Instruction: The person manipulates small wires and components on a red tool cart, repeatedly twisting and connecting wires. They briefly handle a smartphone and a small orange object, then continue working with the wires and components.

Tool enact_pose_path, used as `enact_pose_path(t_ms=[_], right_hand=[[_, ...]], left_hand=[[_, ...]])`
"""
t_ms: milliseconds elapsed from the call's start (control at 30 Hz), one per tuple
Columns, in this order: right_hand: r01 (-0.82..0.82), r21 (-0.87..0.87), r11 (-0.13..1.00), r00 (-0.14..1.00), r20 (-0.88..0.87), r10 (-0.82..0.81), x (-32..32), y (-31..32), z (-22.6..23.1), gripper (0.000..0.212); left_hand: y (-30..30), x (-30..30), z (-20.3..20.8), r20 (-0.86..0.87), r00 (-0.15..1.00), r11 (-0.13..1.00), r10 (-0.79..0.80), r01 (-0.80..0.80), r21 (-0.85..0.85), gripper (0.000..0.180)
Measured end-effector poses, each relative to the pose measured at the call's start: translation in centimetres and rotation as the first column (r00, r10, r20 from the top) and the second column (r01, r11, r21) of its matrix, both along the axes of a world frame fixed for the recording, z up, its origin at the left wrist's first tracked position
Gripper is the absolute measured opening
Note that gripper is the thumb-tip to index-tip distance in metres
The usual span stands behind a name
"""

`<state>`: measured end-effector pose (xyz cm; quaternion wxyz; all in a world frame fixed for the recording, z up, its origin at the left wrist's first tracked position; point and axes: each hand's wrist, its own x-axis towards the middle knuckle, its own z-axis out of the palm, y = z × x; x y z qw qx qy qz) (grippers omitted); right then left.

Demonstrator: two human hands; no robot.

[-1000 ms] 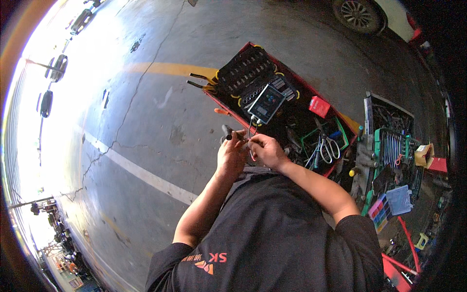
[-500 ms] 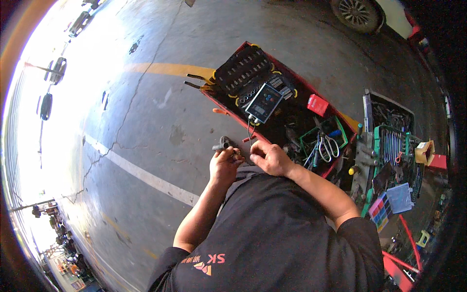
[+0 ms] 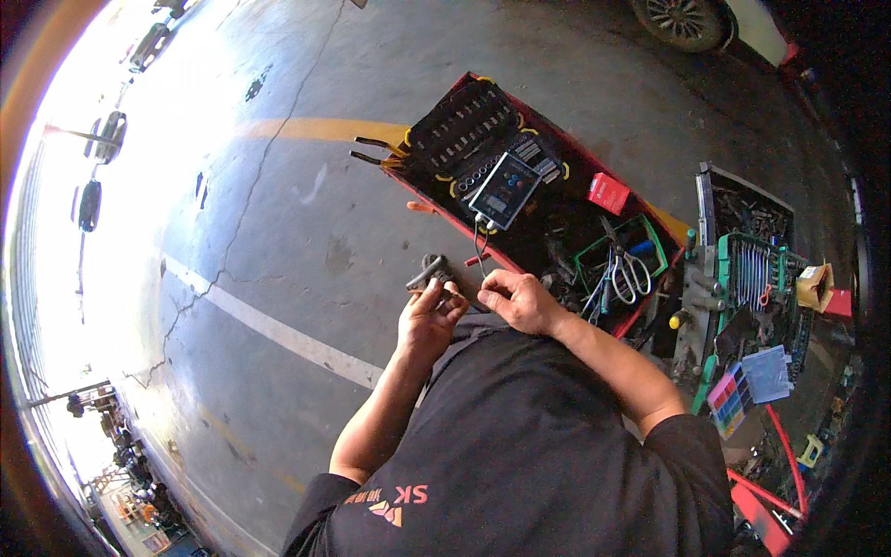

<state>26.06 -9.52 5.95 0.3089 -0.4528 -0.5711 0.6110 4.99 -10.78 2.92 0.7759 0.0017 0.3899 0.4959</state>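
In front of you, cart (image 3: 455,221): red, socket case (image 3: 464,121) open at its left corner.
Device (image 3: 506,191): on the case, by the cart's near edge.
Your right hand (image 3: 522,304): thumb and finger pinching the cable (image 3: 481,252).
Your left hand (image 3: 428,321): fingers closed on the tube.
Cable: from the device, over that edge.
Tube (image 3: 428,270): grey, outside that edge.

My left hand (image 3: 429,320) has free floor (image 3: 316,223) toward centre left; the red tool tray (image 3: 455,227) obstructs the upper right.
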Motion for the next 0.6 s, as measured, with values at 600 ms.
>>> enact_pose_path(t_ms=[600], right_hand=[[0.017,0.307,0.952,0.994,0.099,-0.049,-1.0,0.4,-0.3,0.016]], left_hand=[[-0.1,1.0,1.2,-0.082,0.996,1.000,0.016,-0.016,-0.003,0.012]])
